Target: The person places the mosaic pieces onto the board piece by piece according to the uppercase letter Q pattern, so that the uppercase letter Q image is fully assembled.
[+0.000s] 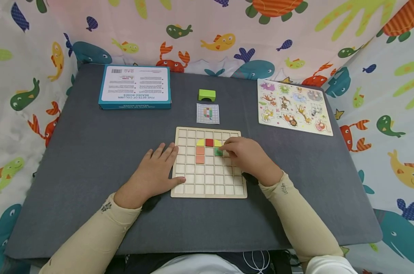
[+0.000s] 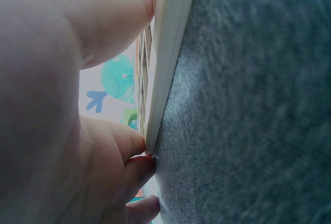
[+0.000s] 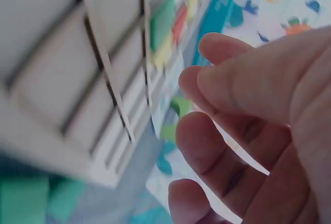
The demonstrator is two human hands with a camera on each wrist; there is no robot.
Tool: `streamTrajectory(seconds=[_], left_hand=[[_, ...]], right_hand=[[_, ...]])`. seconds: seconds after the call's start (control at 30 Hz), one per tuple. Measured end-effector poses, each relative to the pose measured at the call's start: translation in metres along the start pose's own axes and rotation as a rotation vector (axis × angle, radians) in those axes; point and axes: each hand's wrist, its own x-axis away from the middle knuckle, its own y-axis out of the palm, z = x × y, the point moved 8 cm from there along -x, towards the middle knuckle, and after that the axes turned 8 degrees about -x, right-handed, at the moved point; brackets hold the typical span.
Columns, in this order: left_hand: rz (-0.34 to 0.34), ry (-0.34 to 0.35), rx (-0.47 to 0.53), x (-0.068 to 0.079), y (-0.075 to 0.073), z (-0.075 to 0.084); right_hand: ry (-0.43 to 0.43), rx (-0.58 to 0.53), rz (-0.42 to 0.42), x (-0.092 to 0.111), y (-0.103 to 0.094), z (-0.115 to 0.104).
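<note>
A wooden grid board (image 1: pixel 208 196) lies on the table with small coloured tiles in its upper cells. A red tile (image 1: pixel 209 142) stands between two yellow ones, with salmon tiles (image 1: pixel 200 155) below the left yellow one. Under the right yellow tile sits a green tile (image 1: pixel 218 152), seen also in the right wrist view. My left hand (image 1: pixel 157 171) spreads along the board's left side, thumb over its edge. Over the board's upper right side is my right hand (image 1: pixel 249 156), fingertips beside the green tile. Its fingers (image 3: pixel 199 136) bend loosely, with nothing visible between them.
Behind the board lie a printed pattern card (image 1: pixel 208 114) and a green arch-shaped block (image 1: pixel 207 95). A teal-edged box (image 1: pixel 135 87) stands back left, an animal picture board (image 1: pixel 294 106) back right. Green pieces (image 3: pixel 26 200) show past the board's edge in the right wrist view.
</note>
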Motion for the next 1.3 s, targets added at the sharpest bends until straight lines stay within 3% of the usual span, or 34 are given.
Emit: streamTrajectory(seconds=[0.27, 0.47, 0.63, 1.07, 1.3], left_hand=[[0.000, 0.004, 0.005, 0.001, -0.001, 0.000], [-0.003, 0.000, 0.003, 0.001, -0.001, -0.001], [-0.007, -0.001, 0.011, 0.001, 0.001, -0.002], [0.002, 0.010, 0.012, 0.001, 0.001, -0.001], [0.012, 0.012, 0.015, 0.002, -0.001, 0.001]], right_hand=[[0.166, 0.012, 0.081, 0.034, -0.032, 0.030], [0.267, 0.008, 0.009, 0.058, -0.024, 0.052], [0.272, 0.030, -0.027, 0.071, -0.011, 0.060], [0.201, 0.026, 0.034, 0.082, -0.007, 0.057], [0.205, 0.039, 0.118, 0.080, -0.016, 0.048]])
